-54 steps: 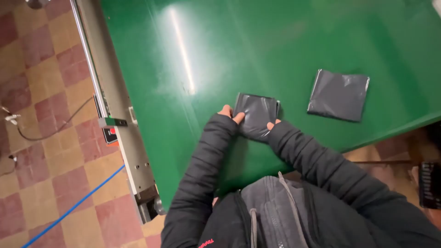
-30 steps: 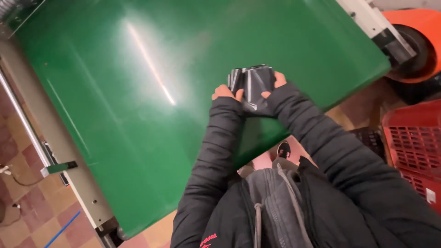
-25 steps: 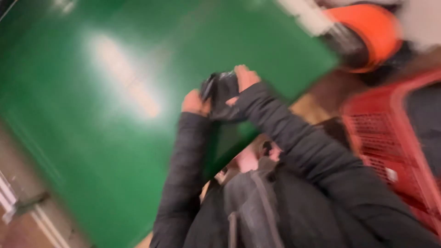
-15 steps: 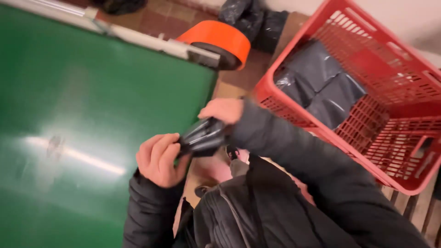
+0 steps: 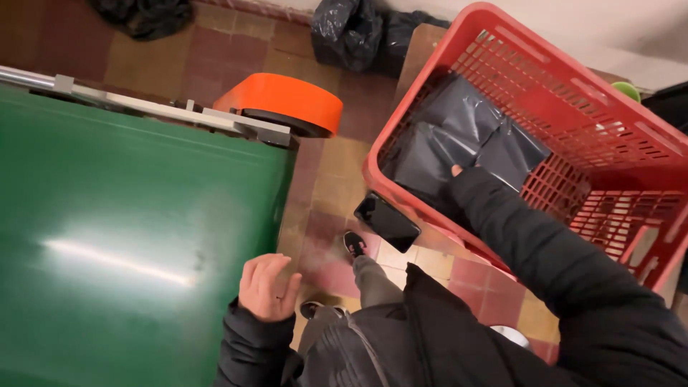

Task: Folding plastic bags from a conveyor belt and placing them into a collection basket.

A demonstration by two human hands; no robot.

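Dark grey folded plastic bags (image 5: pixel 459 140) lay flat, overlapping, in the tilted red basket (image 5: pixel 616 136); my right hand (image 5: pixel 456 170) touched one.

right hand (image 5: pixel 456 170) — now in red basket (image 5: pixel 573 107) | folded dark bag (image 5: pixel 430 154) dropped (left hand (image 5: pixel 266 287) empty)

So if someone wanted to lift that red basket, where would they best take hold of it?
Probably by the thick top rim of the red plastic basket, coming from above at the near-left edge and the opposite far side. The rim is a solid band, while the walls are thin lattice. The basket sits tilted, and the right hand reaches in over the folded dark grey bags, so two hands seem wiser.
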